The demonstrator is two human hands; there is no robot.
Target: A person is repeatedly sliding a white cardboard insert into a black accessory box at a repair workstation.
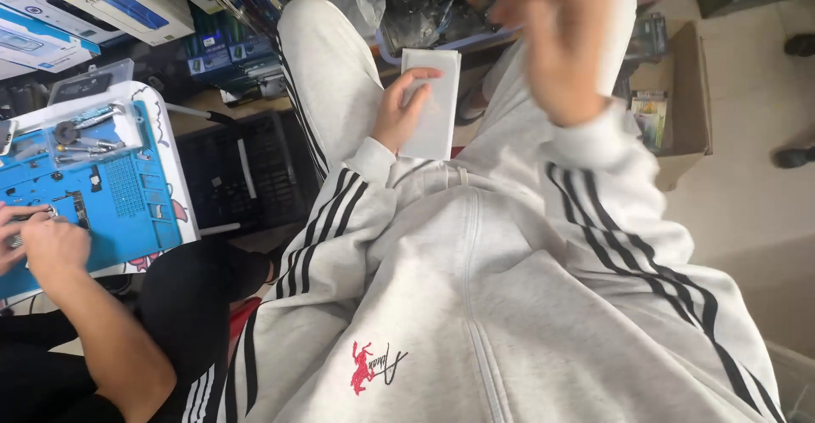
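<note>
One white flat box (429,100) in left hand (402,107), right hand (552,37) above

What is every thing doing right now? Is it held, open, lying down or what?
left hand: holding the white flat packet, thumb across its front
white flat packet: held upright over the lap
right hand: raised, blurred, holding nothing that shows
cardboard box: open, on the floor
blue work mat: lying flat, small tools on it
other person's hands: resting on the mat, working on a small part

A blue work mat (127,211) with small tools (85,134) covers the table (165,134).
</note>
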